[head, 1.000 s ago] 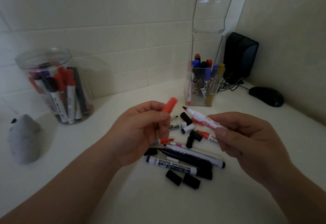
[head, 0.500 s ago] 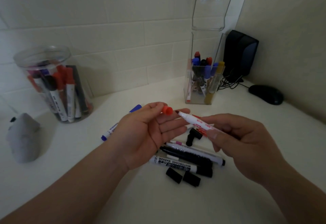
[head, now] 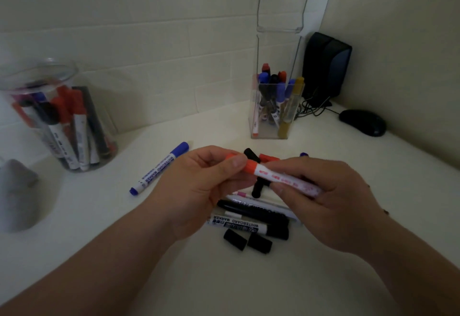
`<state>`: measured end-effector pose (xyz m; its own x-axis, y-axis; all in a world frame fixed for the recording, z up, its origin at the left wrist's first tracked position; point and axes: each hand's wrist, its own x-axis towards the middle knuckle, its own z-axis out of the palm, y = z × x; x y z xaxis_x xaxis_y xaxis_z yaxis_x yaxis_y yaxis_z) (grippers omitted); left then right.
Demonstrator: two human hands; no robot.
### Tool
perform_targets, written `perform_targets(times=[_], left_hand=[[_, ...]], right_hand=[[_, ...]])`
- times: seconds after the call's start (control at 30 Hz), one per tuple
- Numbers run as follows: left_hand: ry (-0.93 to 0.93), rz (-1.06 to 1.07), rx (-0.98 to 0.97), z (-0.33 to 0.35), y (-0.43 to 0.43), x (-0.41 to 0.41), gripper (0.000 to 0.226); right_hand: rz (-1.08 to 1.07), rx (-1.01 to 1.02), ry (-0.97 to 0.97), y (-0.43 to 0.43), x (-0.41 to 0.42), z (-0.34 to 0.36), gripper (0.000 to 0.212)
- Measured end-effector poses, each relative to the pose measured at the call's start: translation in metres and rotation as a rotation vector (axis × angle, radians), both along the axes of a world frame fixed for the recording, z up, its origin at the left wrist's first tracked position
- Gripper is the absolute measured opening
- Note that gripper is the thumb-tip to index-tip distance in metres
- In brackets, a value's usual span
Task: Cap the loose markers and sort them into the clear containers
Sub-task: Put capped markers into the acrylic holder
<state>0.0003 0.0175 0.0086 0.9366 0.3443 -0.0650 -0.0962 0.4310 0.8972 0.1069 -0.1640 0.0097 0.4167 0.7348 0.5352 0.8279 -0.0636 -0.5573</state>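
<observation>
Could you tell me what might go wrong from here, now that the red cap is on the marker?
The red cap, pinched by the left hand, may not be fully seated on the red marker in the right hand, so it could loosen. The two loose black caps might roll. Reaching for the round jar could nudge the blue marker.

a black speaker [head: 326,69] stands in the desk's [head: 149,253] far right corner against the wall, its dark cable [head: 315,109] tangled on the surface in front. a black computer mouse [head: 362,122] lies near the right edge, just beside the cable. a grey rounded object [head: 16,195] sits at the left edge, blurred.
</observation>
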Motion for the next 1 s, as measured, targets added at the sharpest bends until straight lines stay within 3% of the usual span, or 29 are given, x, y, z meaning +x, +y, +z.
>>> perform_targets(times=[0.13, 0.33, 0.7, 0.83, 1.0], left_hand=[[-0.085, 0.011, -0.02, 0.003, -0.005, 0.001, 0.012], [-0.129, 0.065, 0.062, 0.006, -0.003, 0.0, 0.011], [-0.034, 0.266, 0.0, 0.001, 0.014, 0.006, 0.016], [-0.034, 0.339, 0.02, -0.002, 0.022, 0.006, 0.013], [-0.046, 0.344, 0.056, -0.005, 0.025, 0.007, 0.016]], right_hand=[[-0.042, 0.06, -0.122, 0.002, -0.005, -0.001, 0.032], [-0.026, 0.001, 0.167, 0.005, -0.012, -0.001, 0.019], [-0.111, -0.059, 0.32, -0.002, 0.01, 0.0, 0.014], [-0.282, -0.26, 0.157, -0.02, 0.031, 0.01, 0.015], [-0.298, -0.583, 0.065, -0.028, 0.034, 0.015, 0.021]])
